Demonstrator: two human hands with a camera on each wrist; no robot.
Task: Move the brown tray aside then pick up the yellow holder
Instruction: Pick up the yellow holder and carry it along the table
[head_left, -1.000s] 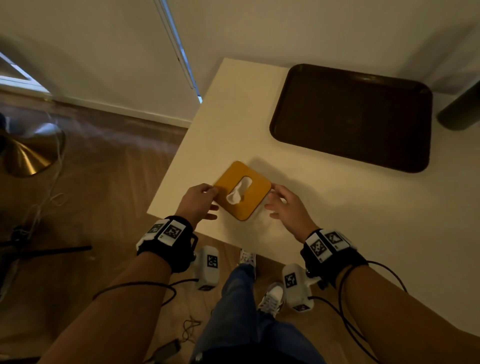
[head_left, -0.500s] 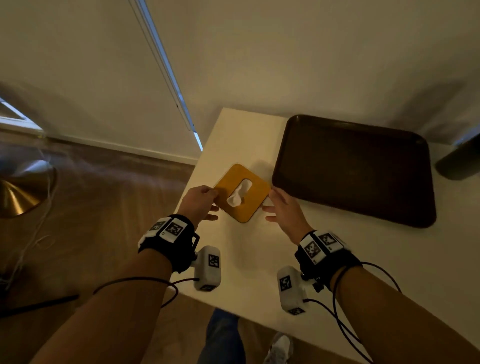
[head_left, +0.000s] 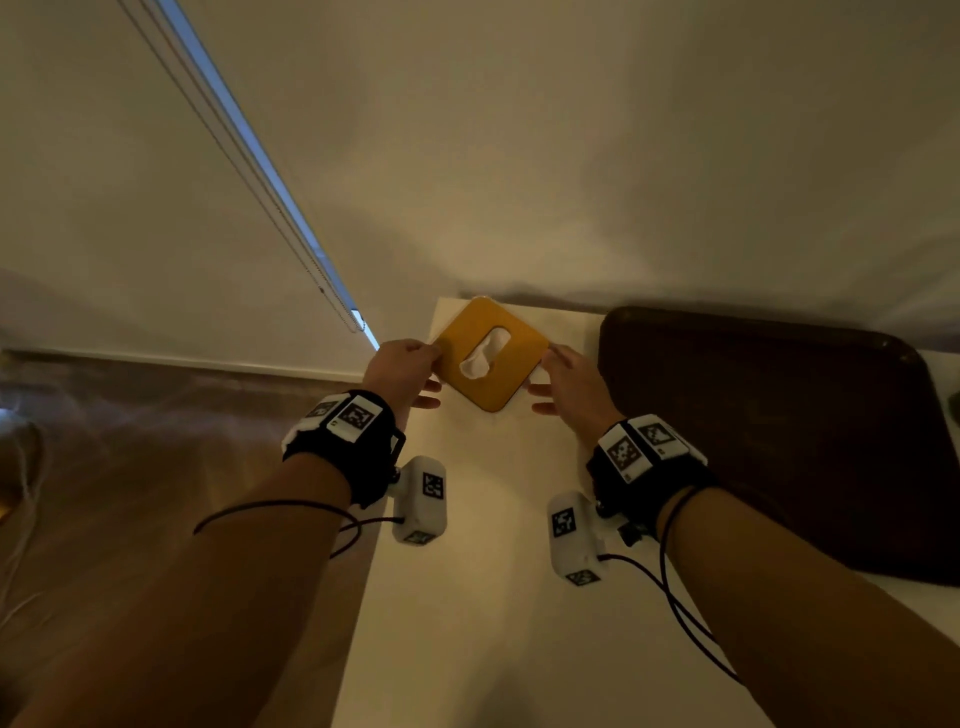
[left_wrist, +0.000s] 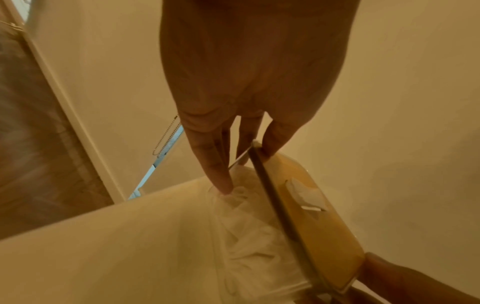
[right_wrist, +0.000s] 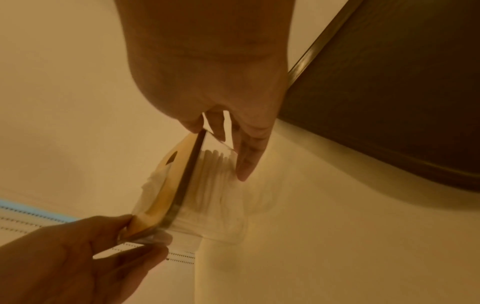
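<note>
Two hands shared the load: the left hand (head_left: 402, 366) pinched one corner of the yellow holder (head_left: 491, 358) and the right hand (head_left: 569, 384) pinched the opposite corner, thumbs on the yellow lid and fingers underneath. The wrist views showed why the grip took that form. Under the lid sat a clear-walled body packed with white tissue (left_wrist: 249, 226), so there was little to clasp except the thin projecting rim. The left fingers (left_wrist: 221, 174) reached below that rim against the clear wall, and the right fingers (right_wrist: 246, 160) did likewise on their side.

The holder appeared to be clear of the white table (head_left: 493, 597), held above its far left corner and tilted, with a tuft of tissue poking through the slot in the lid. Holding it by diagonal corners probably kept it from swinging or twisting.

Right of the holder, well apart from it, the brown tray (head_left: 779, 441) lay flat on the table with nothing on it. Judged from that, the tray had been dealt with and the pick-up was essentially achieved.
</note>
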